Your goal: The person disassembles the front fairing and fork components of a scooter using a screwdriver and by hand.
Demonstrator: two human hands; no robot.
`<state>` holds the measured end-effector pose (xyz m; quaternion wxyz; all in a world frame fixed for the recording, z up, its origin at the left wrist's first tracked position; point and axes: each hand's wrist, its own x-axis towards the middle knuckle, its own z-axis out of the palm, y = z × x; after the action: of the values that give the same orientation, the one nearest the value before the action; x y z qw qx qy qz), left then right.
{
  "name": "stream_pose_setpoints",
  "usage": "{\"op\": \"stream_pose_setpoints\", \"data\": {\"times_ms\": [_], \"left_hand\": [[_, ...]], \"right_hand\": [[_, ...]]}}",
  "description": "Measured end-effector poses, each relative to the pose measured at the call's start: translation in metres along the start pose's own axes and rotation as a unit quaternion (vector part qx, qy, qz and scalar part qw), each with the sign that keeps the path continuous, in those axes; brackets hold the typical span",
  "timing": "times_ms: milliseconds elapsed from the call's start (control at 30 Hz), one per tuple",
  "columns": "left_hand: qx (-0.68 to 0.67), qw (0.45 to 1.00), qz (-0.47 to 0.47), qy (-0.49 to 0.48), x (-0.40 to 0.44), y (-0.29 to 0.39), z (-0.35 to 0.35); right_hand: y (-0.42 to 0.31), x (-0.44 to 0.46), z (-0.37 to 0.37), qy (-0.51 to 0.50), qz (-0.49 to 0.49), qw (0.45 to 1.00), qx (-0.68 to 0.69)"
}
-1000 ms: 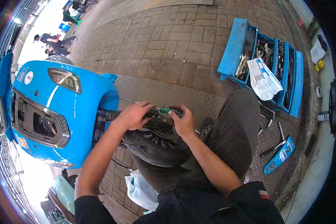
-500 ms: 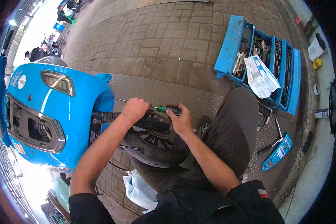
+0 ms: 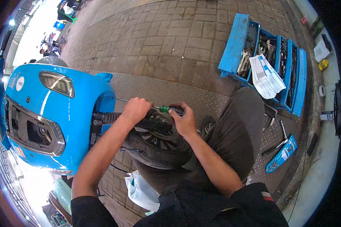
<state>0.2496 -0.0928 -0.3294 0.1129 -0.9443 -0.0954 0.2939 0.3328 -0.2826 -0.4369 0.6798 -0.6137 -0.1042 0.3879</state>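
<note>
A screwdriver with a green and black handle [image 3: 165, 109] lies across the front of a blue scooter [image 3: 88, 90], above its wheel [image 3: 159, 147]. My right hand [image 3: 183, 120] is closed round the handle. Along the shaft, my left hand [image 3: 137, 110] is curled with the fingers closed; the thin metal shaft shows on both sides of it. The shaft's tip is out of sight by the blue fender. Below my hands sit the black fork part [image 3: 155, 123] and the tyre, between my legs.
An opened blue toolbox [image 3: 231, 49] full of wrenches stands at the upper right, a paper sheet [image 3: 267, 77] lying on it. On the metal plate at right are a blue panel [image 3: 282, 154] and a ratchet [image 3: 283, 130]. A white bag [image 3: 142, 193] sits below the wheel.
Both hands and the screwdriver stay in nearly the same place. The view has shifted slightly, and the scooter body appears a little further left.
</note>
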Motion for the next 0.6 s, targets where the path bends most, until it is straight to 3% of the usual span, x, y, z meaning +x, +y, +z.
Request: {"op": "stream_pose_setpoints", "data": {"times_ms": [600], "left_hand": [[0.01, 1.0, 0.007, 0.013, 0.0013, -0.0002, -0.0004]], "right_hand": [[-0.0054, -0.0014, -0.0021, 0.002, -0.028, 0.999, -0.023]]}}
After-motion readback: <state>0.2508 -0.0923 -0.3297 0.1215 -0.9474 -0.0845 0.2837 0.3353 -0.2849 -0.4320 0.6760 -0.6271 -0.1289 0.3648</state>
